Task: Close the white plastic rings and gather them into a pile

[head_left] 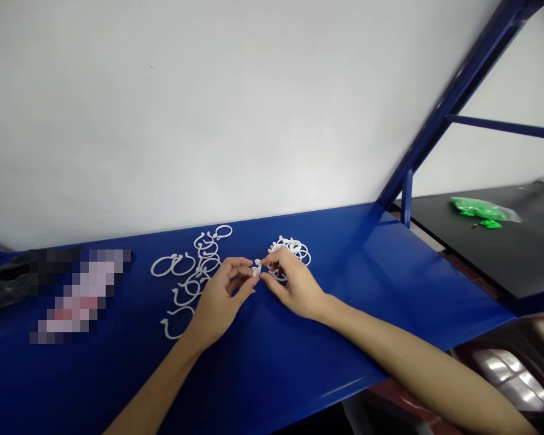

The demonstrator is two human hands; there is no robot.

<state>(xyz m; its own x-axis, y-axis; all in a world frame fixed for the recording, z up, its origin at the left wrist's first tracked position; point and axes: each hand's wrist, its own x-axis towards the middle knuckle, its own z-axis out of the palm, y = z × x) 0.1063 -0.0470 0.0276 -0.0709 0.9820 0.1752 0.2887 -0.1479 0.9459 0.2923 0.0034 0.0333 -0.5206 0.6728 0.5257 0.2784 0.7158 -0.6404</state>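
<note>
Left hand [218, 299] and right hand [299, 287] pinch 1 white piece [257, 268] over the desk [358, 260], apparently adjusting it; the next move likely needs steady grips.

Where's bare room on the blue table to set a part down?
Right of the ring pile, the blue table is bare up to the diagonal frame; also between the forearms. Crowded: beside the left hand, with scattered rings and, farther left, a black bag.
</note>
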